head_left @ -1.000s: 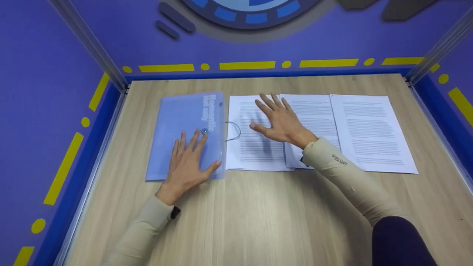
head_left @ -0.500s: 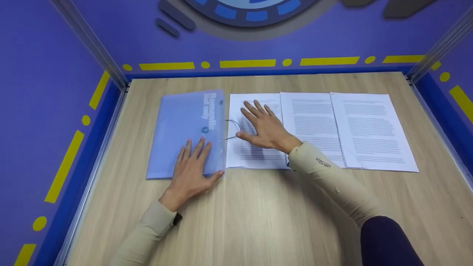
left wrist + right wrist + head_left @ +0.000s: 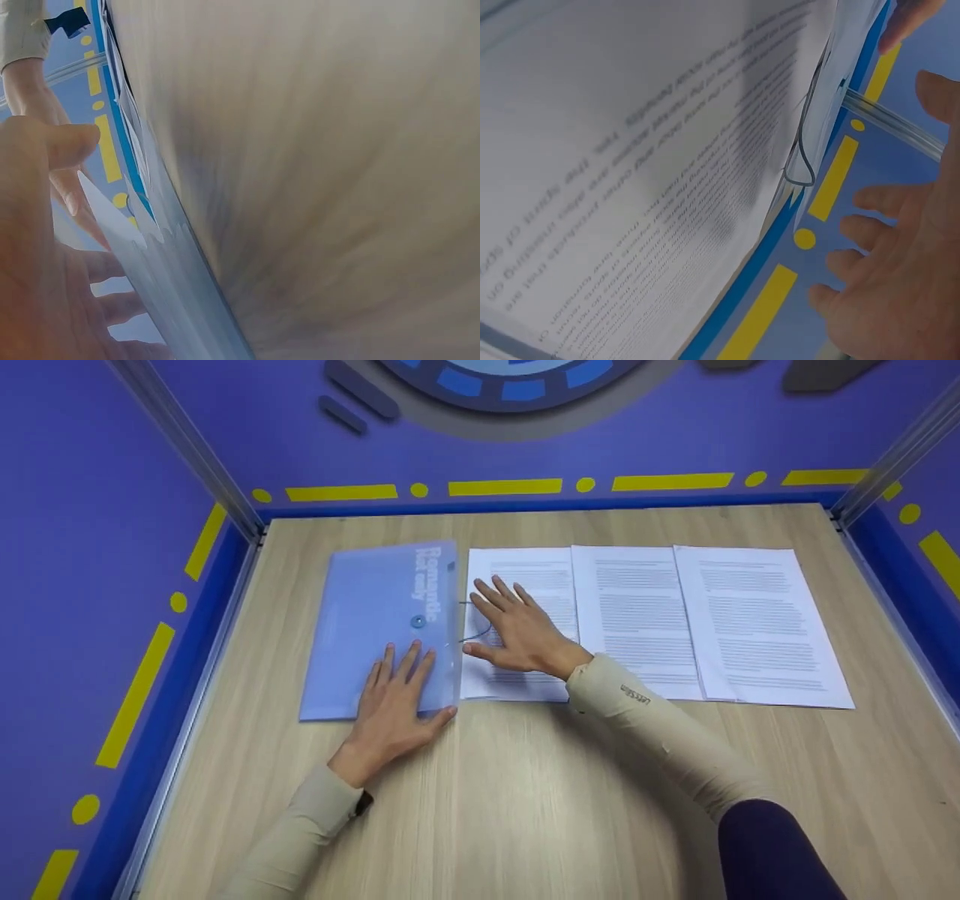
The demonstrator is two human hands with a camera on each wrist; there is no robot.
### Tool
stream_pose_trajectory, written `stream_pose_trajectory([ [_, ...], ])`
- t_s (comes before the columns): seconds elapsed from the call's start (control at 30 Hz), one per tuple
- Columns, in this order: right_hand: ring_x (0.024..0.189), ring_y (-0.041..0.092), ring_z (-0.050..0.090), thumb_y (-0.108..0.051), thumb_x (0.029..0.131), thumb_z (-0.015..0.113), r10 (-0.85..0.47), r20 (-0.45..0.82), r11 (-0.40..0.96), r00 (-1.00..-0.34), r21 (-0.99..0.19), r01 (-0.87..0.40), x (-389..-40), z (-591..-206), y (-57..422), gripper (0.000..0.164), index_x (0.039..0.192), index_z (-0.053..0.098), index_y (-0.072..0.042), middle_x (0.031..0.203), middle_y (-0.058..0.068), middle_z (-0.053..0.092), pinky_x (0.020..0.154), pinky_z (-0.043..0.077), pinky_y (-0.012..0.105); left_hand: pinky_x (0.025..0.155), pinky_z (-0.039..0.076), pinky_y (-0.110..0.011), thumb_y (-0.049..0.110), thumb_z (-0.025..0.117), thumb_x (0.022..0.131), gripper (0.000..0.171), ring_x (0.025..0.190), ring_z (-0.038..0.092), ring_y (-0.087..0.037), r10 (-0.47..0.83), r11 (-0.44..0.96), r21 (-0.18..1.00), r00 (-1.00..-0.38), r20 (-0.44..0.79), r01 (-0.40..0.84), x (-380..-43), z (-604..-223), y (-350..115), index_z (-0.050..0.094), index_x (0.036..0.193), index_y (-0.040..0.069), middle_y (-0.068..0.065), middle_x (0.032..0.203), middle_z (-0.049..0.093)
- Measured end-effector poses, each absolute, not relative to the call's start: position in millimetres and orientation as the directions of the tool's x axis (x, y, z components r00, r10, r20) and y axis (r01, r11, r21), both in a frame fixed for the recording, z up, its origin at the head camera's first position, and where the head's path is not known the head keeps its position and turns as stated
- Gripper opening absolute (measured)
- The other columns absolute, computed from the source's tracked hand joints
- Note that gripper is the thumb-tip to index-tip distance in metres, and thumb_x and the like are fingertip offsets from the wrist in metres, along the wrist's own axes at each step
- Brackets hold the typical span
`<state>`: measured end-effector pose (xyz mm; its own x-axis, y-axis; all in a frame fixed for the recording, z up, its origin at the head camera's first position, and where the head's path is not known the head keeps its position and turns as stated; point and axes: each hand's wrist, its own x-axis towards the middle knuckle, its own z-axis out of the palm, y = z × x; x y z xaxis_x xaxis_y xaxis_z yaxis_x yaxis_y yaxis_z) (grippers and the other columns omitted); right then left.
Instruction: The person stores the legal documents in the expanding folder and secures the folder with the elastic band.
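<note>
- I have the blue folder [image 3: 367, 600] left of centre in the head view, its cord [image 3: 801, 139] reaching over the leftmost sheet [image 3: 544, 577].
- The left hand [image 3: 394, 709] rests spread on the folder's lower part; the right hand [image 3: 521, 634] hovers over that sheet, fingers apart, gripping nothing.
- I'd press the folder lightly and lift the cord, since dragging could shift paper.
- The middle sheet [image 3: 637, 622] and right sheet [image 3: 761, 626] crowd the right side.

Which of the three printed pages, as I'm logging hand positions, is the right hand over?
The leftmost page, beside the folder: the right hand is over it, not the middle page or rightmost page.
</note>
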<state>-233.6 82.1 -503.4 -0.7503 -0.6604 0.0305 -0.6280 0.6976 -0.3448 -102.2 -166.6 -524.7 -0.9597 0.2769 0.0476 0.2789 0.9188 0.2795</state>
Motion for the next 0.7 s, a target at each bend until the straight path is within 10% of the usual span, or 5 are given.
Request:
stream_pose_trajectory([
  [0.7, 0.165, 0.037, 0.013, -0.056, 0.107, 0.056, -0.757, -0.038, 0.626, -0.652, -0.327, -0.708, -235.8, -513.9, 60.6, 0.092, 0.166, 0.024, 0.007, 0.177, 0.023, 0.018, 0.135, 0.010, 0.049, 0.130, 0.021, -0.065, 0.055, 0.056, 0.104, 0.080, 0.159, 0.019, -0.055, 0.309, 0.917, 0.263, -0.951, 0.002, 0.299, -103.6, -523.5, -162.7, 0.036, 0.167, 0.010, -0.019, 0.175, 0.027],
])
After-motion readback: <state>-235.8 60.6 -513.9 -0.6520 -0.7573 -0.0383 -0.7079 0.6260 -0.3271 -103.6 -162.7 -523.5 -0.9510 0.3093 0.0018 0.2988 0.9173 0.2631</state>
